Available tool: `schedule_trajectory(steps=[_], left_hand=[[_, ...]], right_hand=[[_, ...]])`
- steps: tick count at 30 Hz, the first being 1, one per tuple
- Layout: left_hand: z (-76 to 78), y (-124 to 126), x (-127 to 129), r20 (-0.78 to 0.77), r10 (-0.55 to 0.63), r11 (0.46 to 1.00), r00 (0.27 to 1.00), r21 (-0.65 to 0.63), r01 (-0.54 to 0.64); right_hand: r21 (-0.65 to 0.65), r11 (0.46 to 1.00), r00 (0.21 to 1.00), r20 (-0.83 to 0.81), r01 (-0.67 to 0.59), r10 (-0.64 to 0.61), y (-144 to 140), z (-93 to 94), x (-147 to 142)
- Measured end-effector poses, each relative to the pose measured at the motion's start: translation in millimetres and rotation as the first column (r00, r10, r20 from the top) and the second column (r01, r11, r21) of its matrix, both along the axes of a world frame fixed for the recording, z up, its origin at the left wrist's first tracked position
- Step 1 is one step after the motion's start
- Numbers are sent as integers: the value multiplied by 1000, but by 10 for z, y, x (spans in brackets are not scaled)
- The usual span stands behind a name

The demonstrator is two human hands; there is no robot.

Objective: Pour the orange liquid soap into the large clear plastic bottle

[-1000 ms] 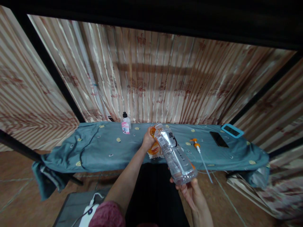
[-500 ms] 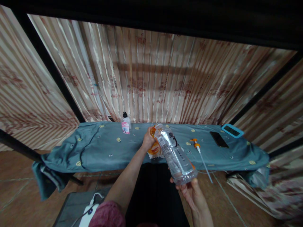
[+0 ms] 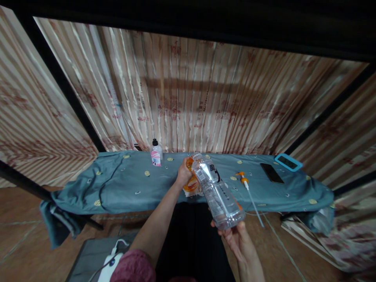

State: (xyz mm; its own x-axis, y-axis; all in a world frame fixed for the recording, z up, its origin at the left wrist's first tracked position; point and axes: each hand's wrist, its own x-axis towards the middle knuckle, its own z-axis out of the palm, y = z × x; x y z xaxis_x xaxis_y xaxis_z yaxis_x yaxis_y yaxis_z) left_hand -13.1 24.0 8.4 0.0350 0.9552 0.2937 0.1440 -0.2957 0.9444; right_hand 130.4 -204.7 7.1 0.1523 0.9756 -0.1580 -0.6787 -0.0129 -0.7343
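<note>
A clear plastic drink bottle point(image 3: 219, 194) with a silver label is tilted, its mouth up and to the left, its base toward me. My right hand point(image 3: 235, 239) grips it round the base. Behind its neck stands an orange bottle point(image 3: 192, 184), partly hidden, with my left hand point(image 3: 184, 172) closed round its upper part. The clear bottle's mouth is close to the orange bottle's top; I cannot tell whether they touch. A crumpled pale cloth or tissue point(image 3: 192, 193) shows under the orange bottle. To the right lies an orange pump head with a long white tube point(image 3: 244, 181).
A small bottle with a black cap and pink label point(image 3: 156, 154) stands at the back left of the cloth-covered surface point(image 3: 117, 196). A dark phone point(image 3: 272, 173) and a blue-framed digital clock point(image 3: 288, 162) lie at the right. Black frame posts point(image 3: 67, 94) and striped curtains enclose the space.
</note>
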Motion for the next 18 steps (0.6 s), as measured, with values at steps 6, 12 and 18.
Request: schedule_trajectory(steps=[6,12,18], left_hand=[[11,1,-2,-5,15,1000,1000,-14,-15],[-19,17,-3,3,7,1000,1000,-5,-7],[-34,27,4,14,-4,1000,1000,11,4]], right_hand=[[108,988,994,19,-109,108,0,-115,76],[34,999,999,-5,-32,32,9,-12,6],[-117,991,997,-28,63,-67,19,115,-73]])
